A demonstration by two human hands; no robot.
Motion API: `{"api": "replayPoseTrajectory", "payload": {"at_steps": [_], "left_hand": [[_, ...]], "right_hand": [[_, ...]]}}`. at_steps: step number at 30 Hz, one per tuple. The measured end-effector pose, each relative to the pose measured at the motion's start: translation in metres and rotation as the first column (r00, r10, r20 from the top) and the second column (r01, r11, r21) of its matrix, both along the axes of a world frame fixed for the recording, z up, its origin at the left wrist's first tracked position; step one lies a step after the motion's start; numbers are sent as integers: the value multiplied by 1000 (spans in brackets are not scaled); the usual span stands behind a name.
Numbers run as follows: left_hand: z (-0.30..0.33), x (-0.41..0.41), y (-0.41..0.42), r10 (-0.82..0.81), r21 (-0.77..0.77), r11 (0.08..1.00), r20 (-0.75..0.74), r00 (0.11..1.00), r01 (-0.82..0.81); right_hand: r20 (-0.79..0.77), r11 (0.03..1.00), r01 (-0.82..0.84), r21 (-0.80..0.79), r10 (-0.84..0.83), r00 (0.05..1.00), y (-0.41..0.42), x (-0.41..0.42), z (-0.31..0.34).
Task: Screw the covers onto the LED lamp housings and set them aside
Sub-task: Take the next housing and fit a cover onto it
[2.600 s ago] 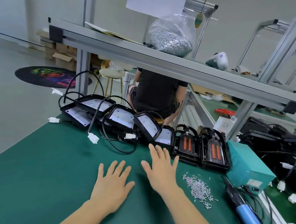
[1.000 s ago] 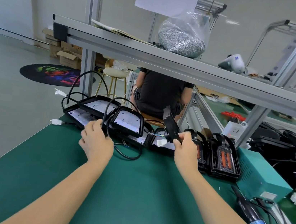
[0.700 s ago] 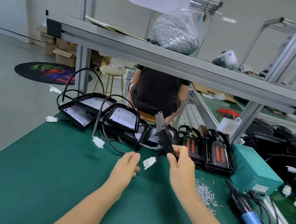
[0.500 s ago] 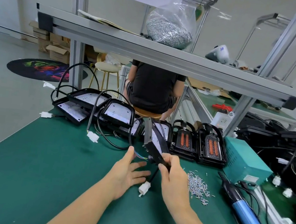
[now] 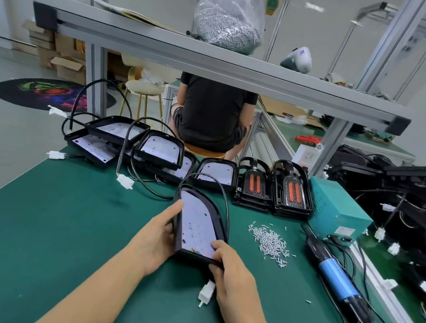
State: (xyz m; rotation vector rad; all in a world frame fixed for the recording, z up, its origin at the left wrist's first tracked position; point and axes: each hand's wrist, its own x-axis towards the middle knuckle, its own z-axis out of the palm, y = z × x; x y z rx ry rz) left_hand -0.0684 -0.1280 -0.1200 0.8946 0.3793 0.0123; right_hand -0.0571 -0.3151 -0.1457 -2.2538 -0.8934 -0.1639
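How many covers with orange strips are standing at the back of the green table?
2. Both stand side by side left of the teal box: left cover, right cover. More may lie stacked under them.

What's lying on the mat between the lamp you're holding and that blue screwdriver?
In the head view, a loose pile of small silvery screws lies on the green mat between the held lamp housing and the blue electric screwdriver.

A black-rimmed housing (image 5: 199, 227) with a pale, dot-speckled panel sat over a green mat (image 5: 34, 232), near silvery-white screws (image 5: 270, 243), a blue-handled screwdriver (image 5: 337, 280), a teal box (image 5: 336, 207) and black covers (image 5: 275, 187) with orange slots.
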Motion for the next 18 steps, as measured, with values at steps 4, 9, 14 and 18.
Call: {"api": "replayPoseTrajectory", "payload": {"at_steps": [4,9,14,18], "left_hand": [[4,-5,5,45,45,998,-39,998,-43],[12,-7,2,144,106,986,-129,981,-131],[1,-12,9,214,93,975,-129,968,-203],[-6,-15,11,238,89,969,-109,965,-229]], "right_hand": [[71,995,-98,-30,100,992,-7,0,-3],[101,987,-151,55,145,984,-7,1,-3],[-67,991,-19,131,28,997,-15,-3,-1],[-220,991,130,14,-124,968,-24,2,-3]]}}
